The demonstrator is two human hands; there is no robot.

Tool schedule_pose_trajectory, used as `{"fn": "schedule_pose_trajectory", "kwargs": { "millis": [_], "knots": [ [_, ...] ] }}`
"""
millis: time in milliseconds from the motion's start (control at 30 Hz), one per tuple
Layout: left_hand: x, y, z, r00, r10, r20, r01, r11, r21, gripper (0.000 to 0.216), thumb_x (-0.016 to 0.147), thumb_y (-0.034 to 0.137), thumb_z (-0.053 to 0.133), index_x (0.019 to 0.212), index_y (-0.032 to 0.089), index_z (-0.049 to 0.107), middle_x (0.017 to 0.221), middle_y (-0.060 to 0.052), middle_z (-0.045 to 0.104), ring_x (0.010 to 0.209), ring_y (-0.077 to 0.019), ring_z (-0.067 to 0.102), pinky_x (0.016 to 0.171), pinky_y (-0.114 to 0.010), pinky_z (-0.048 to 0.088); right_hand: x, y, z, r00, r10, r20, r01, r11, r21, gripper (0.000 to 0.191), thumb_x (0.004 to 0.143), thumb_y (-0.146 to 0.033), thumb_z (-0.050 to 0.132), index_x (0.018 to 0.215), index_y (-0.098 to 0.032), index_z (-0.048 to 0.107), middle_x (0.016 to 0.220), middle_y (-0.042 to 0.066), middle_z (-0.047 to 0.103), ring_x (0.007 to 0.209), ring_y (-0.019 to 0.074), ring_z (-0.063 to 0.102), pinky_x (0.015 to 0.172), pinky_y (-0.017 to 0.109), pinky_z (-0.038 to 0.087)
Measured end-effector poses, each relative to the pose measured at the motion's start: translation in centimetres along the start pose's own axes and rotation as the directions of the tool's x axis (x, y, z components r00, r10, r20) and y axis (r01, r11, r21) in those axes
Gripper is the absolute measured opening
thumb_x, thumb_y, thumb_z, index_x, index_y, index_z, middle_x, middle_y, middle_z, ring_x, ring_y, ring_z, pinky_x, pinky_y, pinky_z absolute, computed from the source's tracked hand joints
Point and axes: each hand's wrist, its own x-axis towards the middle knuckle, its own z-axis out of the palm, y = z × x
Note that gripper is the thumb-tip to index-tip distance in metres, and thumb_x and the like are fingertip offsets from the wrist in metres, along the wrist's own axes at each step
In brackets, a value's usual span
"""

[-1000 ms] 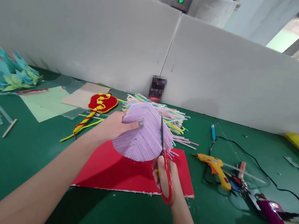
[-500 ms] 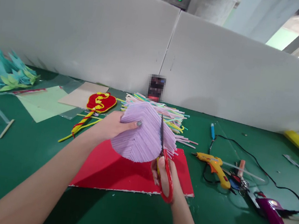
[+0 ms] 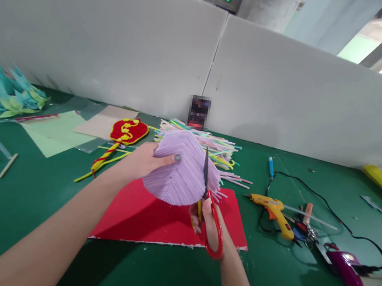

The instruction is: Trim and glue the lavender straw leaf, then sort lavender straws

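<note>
My left hand is closed on a rounded lilac panel of pipe cleaners laid side by side in a chevron pattern, with the thumb on top. In my right hand is a pair of scissors with red and yellow handles. One dark blade lies over the panel's right side, pointing up and away; the other blade is hidden behind the panel. Lilac stem ends stick out to the right of the blade. Beneath both hands a red board lies on the green table.
Behind the panel lies a heap of pastel pipe cleaners. A red and yellow fan-shaped piece lies to the left. On the right are a yellow glue gun, its black cord and a purple-handled tool. A white partition borders the back.
The lilac part showing right of the blade has become narrower, and the scissors' handles stand slightly wider apart. My left hand stays on the panel in nearly the same place.
</note>
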Motion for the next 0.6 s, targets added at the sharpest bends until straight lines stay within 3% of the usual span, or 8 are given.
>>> {"fn": "schedule_pose_trajectory", "kwargs": {
  "millis": [367,600],
  "knots": [
    [-0.01,-0.23,-0.17,1.000,0.011,0.020,-0.011,1.000,0.018,0.043,0.068,0.056,0.063,0.088,0.018,0.067,0.091,-0.005,0.071,0.084,-0.0228,0.064,0.069,-0.029,0.052,-0.20,-0.36,0.08,0.997,-0.009,-0.079,0.007,1.000,-0.022,0.057,0.078,-0.072,0.034,0.065,-0.018,0.046,0.050,-0.004,0.039,0.041,0.0063,0.036,0.039,0.019,0.028],
    [0.01,-0.47,-0.18,1.000,0.018,-0.021,-0.018,1.000,-0.025,0.045,0.069,0.055,0.063,0.093,0.017,0.066,0.096,-0.006,0.070,0.087,-0.0235,0.064,0.070,-0.030,0.052,-0.14,-0.37,0.04,1.000,0.000,-0.031,-0.001,0.999,-0.040,0.059,0.077,-0.074,0.032,0.067,-0.017,0.048,0.050,-0.004,0.039,0.041,0.0066,0.037,0.039,0.019,0.029]
  ]
}}
